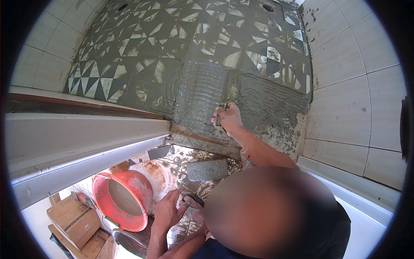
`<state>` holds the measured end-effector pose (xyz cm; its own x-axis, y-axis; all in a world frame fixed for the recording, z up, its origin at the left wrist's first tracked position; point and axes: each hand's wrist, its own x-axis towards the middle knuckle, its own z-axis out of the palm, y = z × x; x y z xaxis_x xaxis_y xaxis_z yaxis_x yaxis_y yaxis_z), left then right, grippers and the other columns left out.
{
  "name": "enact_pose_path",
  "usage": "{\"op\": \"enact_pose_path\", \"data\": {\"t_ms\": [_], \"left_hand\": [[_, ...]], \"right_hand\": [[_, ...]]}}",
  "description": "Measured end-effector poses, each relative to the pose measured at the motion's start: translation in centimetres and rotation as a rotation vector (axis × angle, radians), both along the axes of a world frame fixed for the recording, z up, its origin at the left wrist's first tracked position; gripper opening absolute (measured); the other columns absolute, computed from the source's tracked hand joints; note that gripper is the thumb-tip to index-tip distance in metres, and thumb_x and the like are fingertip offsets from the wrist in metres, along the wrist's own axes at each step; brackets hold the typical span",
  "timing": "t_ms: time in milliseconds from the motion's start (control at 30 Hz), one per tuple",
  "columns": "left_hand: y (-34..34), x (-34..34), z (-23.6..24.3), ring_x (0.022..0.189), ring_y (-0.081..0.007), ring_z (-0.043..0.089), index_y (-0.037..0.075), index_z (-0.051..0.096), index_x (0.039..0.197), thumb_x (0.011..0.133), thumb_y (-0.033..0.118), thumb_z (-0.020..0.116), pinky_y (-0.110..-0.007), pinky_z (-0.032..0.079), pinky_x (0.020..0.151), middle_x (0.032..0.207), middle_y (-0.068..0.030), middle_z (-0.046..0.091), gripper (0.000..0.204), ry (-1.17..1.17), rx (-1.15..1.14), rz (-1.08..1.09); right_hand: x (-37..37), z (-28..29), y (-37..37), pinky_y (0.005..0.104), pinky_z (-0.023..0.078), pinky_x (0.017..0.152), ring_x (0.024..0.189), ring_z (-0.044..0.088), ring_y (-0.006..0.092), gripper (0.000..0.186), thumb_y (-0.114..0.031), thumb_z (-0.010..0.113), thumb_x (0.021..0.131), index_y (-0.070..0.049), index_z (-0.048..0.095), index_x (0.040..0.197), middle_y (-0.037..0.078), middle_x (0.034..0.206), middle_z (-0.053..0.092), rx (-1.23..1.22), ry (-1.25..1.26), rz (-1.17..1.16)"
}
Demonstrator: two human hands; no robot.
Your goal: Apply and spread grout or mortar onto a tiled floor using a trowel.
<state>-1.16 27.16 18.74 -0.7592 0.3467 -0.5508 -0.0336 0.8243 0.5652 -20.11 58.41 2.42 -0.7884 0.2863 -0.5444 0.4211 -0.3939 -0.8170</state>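
Observation:
My right hand (229, 116) reaches forward to the wet mortar bed (200, 90), its fingers closed on a small, flat piece with a greenish edge. Its kind is mostly hidden by the fingers. It sits by the seam between a smooth, shiny mortar patch and a ridged mortar patch (271, 95) on the right. My left hand (167, 211) hovers lower down with slightly curved fingers apart and nothing visible in it. Next to it is a foot in a dark sandal (194, 200). Beyond the mortar lie patterned tiles (103, 82) smeared with grey slurry.
A red bucket (145, 190) of cloudy water stands left of my left hand. A grey rectangular block (208, 170) lies before the raised threshold (202, 144). Cardboard boxes (73, 218) are at lower left. A white door frame (86, 159) and tiled wall (345, 103) flank the floor.

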Motion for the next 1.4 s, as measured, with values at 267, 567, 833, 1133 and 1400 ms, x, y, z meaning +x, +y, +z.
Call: {"op": "enact_pose_path", "data": {"t_ms": [267, 567, 833, 1133, 1400], "left_hand": [[-0.3, 0.8, -0.3, 0.115, -0.0440, 0.070, 0.001, 0.064, 0.138, 0.096, 0.032, 0.075, -0.049, 0.057, 0.096, 0.129, -0.0237, 0.070, 0.053, 0.028, -0.009, -0.040], [-0.6, 0.7, 0.3, 0.114, -0.0426, 0.070, 0.005, 0.066, 0.137, 0.095, 0.033, 0.076, -0.049, 0.058, 0.094, 0.129, -0.0217, 0.071, 0.052, 0.024, 0.005, 0.030], [-1.2, 0.8, -0.6, 0.109, -0.0421, 0.073, 0.003, 0.065, 0.138, 0.093, 0.026, 0.078, -0.049, 0.059, 0.092, 0.130, -0.0231, 0.071, 0.052, 0.078, 0.013, -0.003], [-0.3, 0.4, -0.2, 0.113, -0.0421, 0.071, 0.003, 0.066, 0.135, 0.094, 0.031, 0.077, -0.048, 0.058, 0.094, 0.130, -0.0208, 0.071, 0.051, 0.060, 0.003, 0.002], [0.0, 0.2, 0.4, 0.111, -0.0427, 0.072, 0.006, 0.064, 0.139, 0.096, 0.032, 0.075, -0.049, 0.059, 0.092, 0.130, -0.0200, 0.071, 0.051, 0.038, -0.039, 0.000]], "right_hand": [[0.8, 1.1, 0.6, 0.0393, 0.058, 0.052, 0.066, 0.067, 0.0226, 0.023, -0.003, 0.066, 0.101, 0.001, 0.047, 0.115, 0.012, 0.089, 0.065, 0.068, -0.090, 0.022], [2.8, 3.9, 5.9, 0.0369, 0.051, 0.054, 0.064, 0.064, 0.0203, 0.025, -0.022, 0.068, 0.102, -0.004, 0.054, 0.112, 0.005, 0.080, 0.064, 0.143, 0.027, 0.117], [4.7, 4.5, 13.5, 0.0589, 0.052, 0.079, 0.090, 0.069, 0.0503, 0.040, -0.043, 0.064, 0.104, -0.004, 0.054, 0.111, 0.025, 0.090, 0.071, 1.310, 0.002, 0.594], [8.4, 2.0, 11.6, 0.0599, 0.053, 0.085, 0.097, 0.069, 0.0516, 0.039, -0.043, 0.059, 0.105, -0.005, 0.053, 0.113, 0.027, 0.103, 0.072, 1.361, -0.054, 0.682], [8.0, 3.0, 7.0, 0.0576, 0.056, 0.080, 0.094, 0.071, 0.0478, 0.036, -0.041, 0.061, 0.104, -0.007, 0.056, 0.113, 0.022, 0.105, 0.073, 1.295, 0.143, 0.906]]}}
